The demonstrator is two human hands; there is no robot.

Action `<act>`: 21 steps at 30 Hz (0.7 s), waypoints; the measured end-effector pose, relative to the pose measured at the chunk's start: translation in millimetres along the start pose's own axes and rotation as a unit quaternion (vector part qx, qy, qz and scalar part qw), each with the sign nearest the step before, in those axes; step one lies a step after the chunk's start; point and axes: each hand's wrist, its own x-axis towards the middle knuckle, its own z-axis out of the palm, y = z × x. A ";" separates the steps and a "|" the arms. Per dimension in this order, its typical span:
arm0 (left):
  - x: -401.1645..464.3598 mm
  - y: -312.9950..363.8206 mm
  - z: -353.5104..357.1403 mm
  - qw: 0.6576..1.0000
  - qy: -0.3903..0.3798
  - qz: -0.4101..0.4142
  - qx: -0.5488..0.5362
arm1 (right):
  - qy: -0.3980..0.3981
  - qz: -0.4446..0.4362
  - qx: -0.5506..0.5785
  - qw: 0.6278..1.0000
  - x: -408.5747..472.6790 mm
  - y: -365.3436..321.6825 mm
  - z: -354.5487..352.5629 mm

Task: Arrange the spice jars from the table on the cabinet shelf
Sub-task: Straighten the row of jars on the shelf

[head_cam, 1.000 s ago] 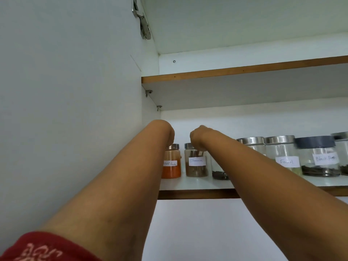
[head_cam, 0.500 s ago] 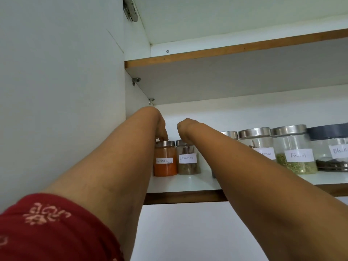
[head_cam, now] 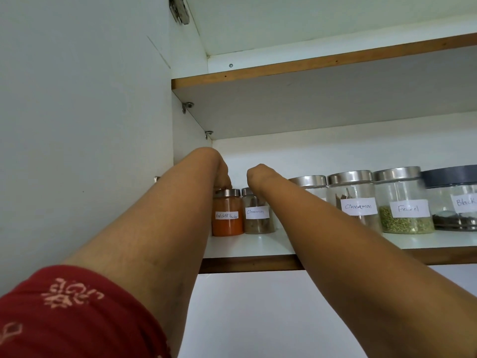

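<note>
Both my arms reach up into the cabinet. My left hand (head_cam: 221, 174) grips the steel lid of a small jar of orange chilli powder (head_cam: 227, 220) standing at the left end of the shelf (head_cam: 247, 248). My right hand (head_cam: 258, 175) is bent over the top of the small cinnamon jar (head_cam: 256, 218) right beside it; its fingers are hidden behind the wrist. Further right stand bigger jars: one mostly hidden by my forearm (head_cam: 308, 180), a large cinnamon jar (head_cam: 353, 200), a fennel jar (head_cam: 402, 202) and a dark-lidded black pepper jar (head_cam: 454, 200).
The open cabinet door (head_cam: 77, 112) stands close on the left, with a hinge (head_cam: 179, 10) at the top. An upper shelf board (head_cam: 309, 71) hangs low over the jars. The shelf's front strip before the small jars is bare.
The view has shifted so the shelf sits a little further left and higher. My left hand has come down onto the chilli jar's lid; my right hand stays over the small cinnamon jar.
</note>
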 end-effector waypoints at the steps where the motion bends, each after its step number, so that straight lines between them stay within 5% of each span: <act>1: 0.1 0.2 0.9 1.000 0.001 0.000 0.005 | 0.000 -0.001 0.010 1.000 -0.8 -1.4 0.2; 13: -1.2 0.0 12.3 1.000 0.019 0.014 0.015 | 0.016 0.004 0.053 0.998 -2.5 2.0 4.0; 21: -2.0 4.1 14.9 0.979 0.160 0.010 -0.126 | 0.117 -0.018 0.110 0.987 -17.1 2.5 4.8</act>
